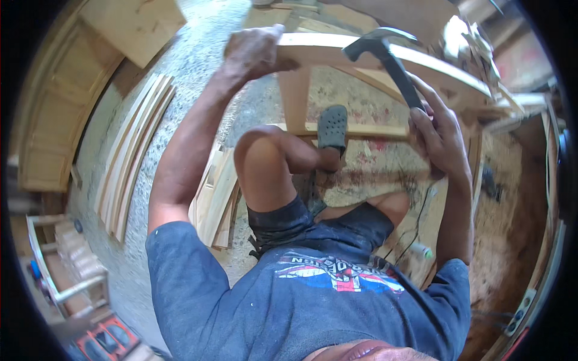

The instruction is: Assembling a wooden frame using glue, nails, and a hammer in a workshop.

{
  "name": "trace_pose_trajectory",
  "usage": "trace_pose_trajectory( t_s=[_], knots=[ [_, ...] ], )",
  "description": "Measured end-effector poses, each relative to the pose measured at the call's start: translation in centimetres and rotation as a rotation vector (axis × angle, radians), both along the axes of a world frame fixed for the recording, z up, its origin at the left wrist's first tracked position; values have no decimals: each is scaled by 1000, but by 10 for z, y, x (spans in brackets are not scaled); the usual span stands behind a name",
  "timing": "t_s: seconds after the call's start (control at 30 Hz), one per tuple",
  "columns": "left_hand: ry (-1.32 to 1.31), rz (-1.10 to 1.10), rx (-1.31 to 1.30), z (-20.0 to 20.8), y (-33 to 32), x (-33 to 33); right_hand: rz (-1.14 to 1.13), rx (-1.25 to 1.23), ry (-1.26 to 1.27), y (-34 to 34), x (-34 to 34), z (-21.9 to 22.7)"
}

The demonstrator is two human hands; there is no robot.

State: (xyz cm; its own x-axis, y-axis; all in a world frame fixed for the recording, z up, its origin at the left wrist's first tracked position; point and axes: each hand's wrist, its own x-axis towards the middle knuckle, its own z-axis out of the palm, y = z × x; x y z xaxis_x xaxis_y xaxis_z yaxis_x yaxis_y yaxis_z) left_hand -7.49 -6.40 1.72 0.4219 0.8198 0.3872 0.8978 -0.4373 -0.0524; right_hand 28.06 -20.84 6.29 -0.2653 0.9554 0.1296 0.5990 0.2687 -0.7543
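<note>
A claw hammer (400, 77) with a dark handle is in my right hand (441, 137), its fingers wrapped round the lower handle. The hammer's metal head is raised over a long pale wooden board (328, 53), and I cannot tell whether they touch. At the board's left end, my left hand (253, 53) is closed round the wood, thumb on top. Below the board, a wooden upright (295, 99) runs down to a lower rail (379, 131), forming a frame.
My foot in a grey clog (332, 127) rests by the lower rail. Long wooden strips (133, 159) lie at left, shorter boards (218, 195) beside my knee. Panelled wooden doors (66, 102) stand far left. A thin cable (416, 231) and a power strip (521, 313) are at right.
</note>
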Motion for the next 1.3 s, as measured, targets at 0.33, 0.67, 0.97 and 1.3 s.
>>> trace_pose_trajectory(
  t_s=[0.33, 0.67, 0.97, 1.3],
  knots=[
    [-77, -27, -324, 9, 24, -47, -627, -685, -136, -96, 53, -379],
    [-127, 37, -528, 28, 18, -19, -840, -420, -53, -66, 155, -410],
    [-107, 177, -477, 24, 11, -12, -1007, -600, -510, -56, 372, -478],
    [-76, -215, -45, 61, -21, 47, -827, -438, -565, -49, 355, -468]
  ],
)
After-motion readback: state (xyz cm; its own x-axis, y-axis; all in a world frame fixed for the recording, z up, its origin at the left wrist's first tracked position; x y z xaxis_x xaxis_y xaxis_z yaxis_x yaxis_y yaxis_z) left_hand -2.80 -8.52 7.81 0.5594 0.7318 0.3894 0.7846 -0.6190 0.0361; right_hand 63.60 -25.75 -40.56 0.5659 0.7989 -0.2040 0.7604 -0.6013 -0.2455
